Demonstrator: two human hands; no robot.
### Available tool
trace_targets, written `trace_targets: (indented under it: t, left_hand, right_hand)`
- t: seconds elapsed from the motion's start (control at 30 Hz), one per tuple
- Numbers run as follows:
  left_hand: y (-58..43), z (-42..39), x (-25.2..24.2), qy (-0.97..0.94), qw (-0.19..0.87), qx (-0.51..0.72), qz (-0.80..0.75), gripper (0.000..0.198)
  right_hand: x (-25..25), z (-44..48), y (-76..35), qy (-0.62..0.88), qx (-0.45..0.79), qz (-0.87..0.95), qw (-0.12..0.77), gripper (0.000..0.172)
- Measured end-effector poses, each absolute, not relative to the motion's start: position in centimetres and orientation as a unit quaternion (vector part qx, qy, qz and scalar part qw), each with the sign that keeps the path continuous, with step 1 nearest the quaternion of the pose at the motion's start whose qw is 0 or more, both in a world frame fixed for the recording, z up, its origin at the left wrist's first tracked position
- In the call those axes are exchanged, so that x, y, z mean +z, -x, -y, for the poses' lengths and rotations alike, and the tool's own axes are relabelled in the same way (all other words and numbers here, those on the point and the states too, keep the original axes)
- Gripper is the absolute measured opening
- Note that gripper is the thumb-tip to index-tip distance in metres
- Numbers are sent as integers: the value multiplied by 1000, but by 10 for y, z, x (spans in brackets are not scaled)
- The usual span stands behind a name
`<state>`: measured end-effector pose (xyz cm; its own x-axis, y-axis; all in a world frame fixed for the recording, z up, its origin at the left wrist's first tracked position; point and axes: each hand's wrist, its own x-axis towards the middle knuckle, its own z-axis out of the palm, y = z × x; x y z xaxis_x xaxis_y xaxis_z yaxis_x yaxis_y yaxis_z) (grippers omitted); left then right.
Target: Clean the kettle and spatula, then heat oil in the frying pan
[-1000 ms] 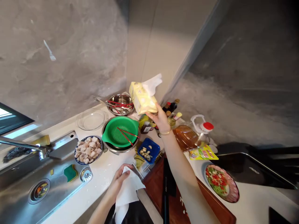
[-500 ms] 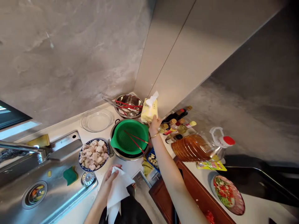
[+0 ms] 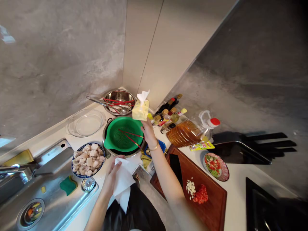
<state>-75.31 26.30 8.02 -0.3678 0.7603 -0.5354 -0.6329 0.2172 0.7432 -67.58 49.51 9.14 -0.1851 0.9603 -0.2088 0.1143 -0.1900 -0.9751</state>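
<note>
A white paper towel (image 3: pixel 124 179) hangs from my left hand (image 3: pixel 113 176), its fingers closed on the upper part, in front of the counter edge. My right hand (image 3: pixel 148 132) reaches out beside the right rim of a green colander (image 3: pixel 117 123). Its fingers look apart and hold nothing visible. Just beyond the fingertips stands a yellow tissue pack (image 3: pixel 140 111) with a white tissue sticking out; whether they touch it I cannot tell. Red chopsticks (image 3: pixel 132 140) lie across the colander, which rests in a metal pot.
Left are a bowl of meat chunks (image 3: pixel 88 160), a glass dish (image 3: pixel 85 123) and the sink (image 3: pixel 51 208). Behind stands a metal bowl of utensils (image 3: pixel 119 96). Right are an oil jug (image 3: pixel 185 133), sauce bottles (image 3: pixel 168 112), a cutting board (image 3: pixel 211 199) with a knife (image 3: pixel 176 168), and a plate (image 3: pixel 225 171).
My view has turned right, showing more of the cutting board. My right hand has drawn back slightly from the tissue pack. The paper towel stays in my left hand.
</note>
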Motion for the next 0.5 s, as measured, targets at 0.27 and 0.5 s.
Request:
trace_targets:
  t: [0.27, 0.5]
  left_hand:
    - [743, -275, 85, -203, 540, 613, -539, 49]
    - [712, -287, 89, -281, 557, 568, -537, 47]
  right_hand:
    - [99, -356, 567, 337, 783, 492, 176, 49]
    - [83, -331, 514, 606, 440, 452, 484, 26]
